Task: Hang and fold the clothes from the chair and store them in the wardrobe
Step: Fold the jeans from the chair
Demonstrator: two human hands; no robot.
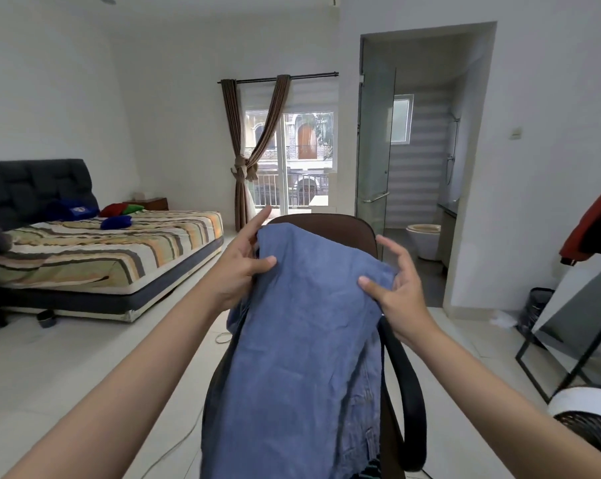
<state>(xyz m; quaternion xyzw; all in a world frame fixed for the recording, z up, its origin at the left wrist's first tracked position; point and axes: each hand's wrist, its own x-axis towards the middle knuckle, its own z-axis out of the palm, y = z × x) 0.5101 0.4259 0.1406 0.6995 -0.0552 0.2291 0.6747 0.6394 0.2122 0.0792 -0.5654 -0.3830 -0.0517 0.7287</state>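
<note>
A blue denim garment (302, 340) is draped over the back of a dark brown office chair (330, 224) and hangs down over its seat. My left hand (242, 261) pinches the garment's upper left edge between thumb and fingers. At the garment's upper right corner, my right hand (394, 288) has its thumb on the cloth and its fingers spread and curled just behind the edge. More denim shows under the top layer near the right armrest (407, 385). No wardrobe is in view.
A bed (112, 257) with a striped sheet and coloured pillows stands at the left, a person's arm at its far left edge. A glass bathroom door (375, 160) is behind the chair. A black metal rack (568, 354) with a red garment (599, 226) stands at the right, beside a black bin (535, 309).
</note>
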